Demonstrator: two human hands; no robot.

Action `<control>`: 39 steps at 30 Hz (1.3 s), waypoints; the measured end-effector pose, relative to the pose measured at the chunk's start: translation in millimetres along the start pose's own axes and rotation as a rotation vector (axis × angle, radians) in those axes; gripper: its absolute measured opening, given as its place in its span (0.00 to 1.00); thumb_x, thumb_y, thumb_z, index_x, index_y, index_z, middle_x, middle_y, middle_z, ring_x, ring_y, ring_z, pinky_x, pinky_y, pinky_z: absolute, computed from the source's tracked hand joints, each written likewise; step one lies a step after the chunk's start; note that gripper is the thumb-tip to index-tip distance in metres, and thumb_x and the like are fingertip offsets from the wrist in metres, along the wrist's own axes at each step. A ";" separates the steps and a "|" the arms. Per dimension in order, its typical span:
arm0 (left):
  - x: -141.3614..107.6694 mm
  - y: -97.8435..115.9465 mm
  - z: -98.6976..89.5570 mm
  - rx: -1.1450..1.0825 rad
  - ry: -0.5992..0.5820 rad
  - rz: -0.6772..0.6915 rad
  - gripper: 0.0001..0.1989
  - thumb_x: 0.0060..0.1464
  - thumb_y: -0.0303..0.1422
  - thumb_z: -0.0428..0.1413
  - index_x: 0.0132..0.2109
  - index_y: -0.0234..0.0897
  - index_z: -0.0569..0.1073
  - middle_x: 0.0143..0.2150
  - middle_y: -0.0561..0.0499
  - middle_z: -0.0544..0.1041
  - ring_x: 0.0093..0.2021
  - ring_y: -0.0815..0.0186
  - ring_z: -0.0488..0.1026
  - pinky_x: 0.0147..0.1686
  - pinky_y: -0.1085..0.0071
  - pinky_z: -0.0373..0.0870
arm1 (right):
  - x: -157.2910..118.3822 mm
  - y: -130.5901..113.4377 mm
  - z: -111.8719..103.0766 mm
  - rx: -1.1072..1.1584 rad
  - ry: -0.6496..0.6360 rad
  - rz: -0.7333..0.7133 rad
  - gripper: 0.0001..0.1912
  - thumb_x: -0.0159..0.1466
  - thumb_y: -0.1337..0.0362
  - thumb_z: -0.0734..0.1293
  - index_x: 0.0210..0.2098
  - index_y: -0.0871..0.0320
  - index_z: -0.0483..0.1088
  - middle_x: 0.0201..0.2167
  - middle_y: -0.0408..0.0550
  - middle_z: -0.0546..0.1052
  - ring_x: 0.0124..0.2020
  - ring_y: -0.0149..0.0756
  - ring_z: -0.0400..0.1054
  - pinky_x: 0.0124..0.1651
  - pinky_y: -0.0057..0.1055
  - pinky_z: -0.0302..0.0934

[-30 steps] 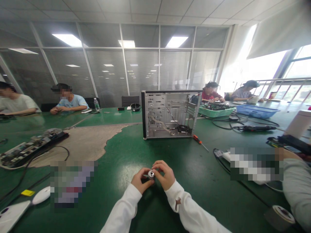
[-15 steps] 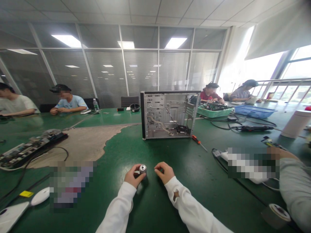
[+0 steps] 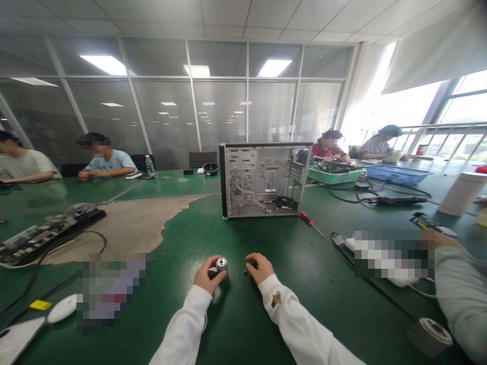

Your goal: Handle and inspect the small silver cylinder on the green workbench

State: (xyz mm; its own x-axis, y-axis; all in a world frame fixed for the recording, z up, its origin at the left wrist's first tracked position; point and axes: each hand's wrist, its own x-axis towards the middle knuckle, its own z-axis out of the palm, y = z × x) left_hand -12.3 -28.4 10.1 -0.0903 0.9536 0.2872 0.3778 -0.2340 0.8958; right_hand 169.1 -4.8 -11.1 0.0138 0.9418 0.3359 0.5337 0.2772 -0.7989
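My left hand (image 3: 207, 276) is closed around a small silver metal cylinder (image 3: 221, 263), which looks like a small motor. The cylinder is upright, and its round top has a dark spot in the middle. To its right is my right hand (image 3: 261, 267), with thumb and forefinger bent and slightly apart. Just below those fingertips a tiny dark piece (image 3: 245, 272) shows against the green table (image 3: 243, 309). It is too small to name, and its contact with the fingers is unclear.
An open computer case (image 3: 262, 180) stands ahead, with an orange-handled screwdriver (image 3: 311, 223) beside it. Power strips (image 3: 384, 258) and cables lie at both sides. A co-worker's arm (image 3: 456, 274) reaches in from the right. Green (image 3: 337, 175) and blue baskets (image 3: 397, 174) stand farther back.
My right hand has shifted slightly right and its fingertips have loosened. A tiny dark piece now shows below them. My left hand keeps the cylinder in nearly the same spot.
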 end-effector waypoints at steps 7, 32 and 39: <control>0.9 -11.4 2.3 -0.052 -0.079 0.009 0.30 0.27 0.15 0.46 0.43 0.37 0.64 0.40 0.48 0.71 0.39 0.64 0.67 0.36 0.71 0.62 | 12.5 15.2 -10.9 0.098 0.086 0.096 0.10 0.47 0.70 0.58 0.29 0.58 0.66 0.28 0.46 0.72 0.31 0.35 0.65 0.36 0.32 0.60; 8.1 -33.4 3.5 -0.157 0.000 0.003 0.30 0.23 0.15 0.39 0.38 0.33 0.68 0.37 0.49 0.74 0.39 0.65 0.69 0.39 0.70 0.64 | 4.4 21.6 -9.1 0.004 0.108 -0.015 0.14 0.45 0.71 0.56 0.30 0.58 0.67 0.28 0.43 0.72 0.29 0.31 0.65 0.33 0.27 0.60; -6.4 -27.7 1.2 -0.031 0.081 0.030 0.30 0.23 0.12 0.38 0.38 0.33 0.68 0.35 0.51 0.72 0.33 0.68 0.70 0.38 0.69 0.66 | -8.0 16.5 -8.0 -0.022 0.087 -0.044 0.14 0.45 0.72 0.55 0.29 0.58 0.67 0.26 0.43 0.72 0.29 0.31 0.65 0.35 0.29 0.60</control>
State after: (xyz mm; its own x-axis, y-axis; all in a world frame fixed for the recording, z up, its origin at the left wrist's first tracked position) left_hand -21.1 -27.8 -17.0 -0.1537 0.9280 0.3394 0.3527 -0.2693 0.8962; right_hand 184.6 -9.3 -23.0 0.0625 0.9086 0.4129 0.5542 0.3125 -0.7715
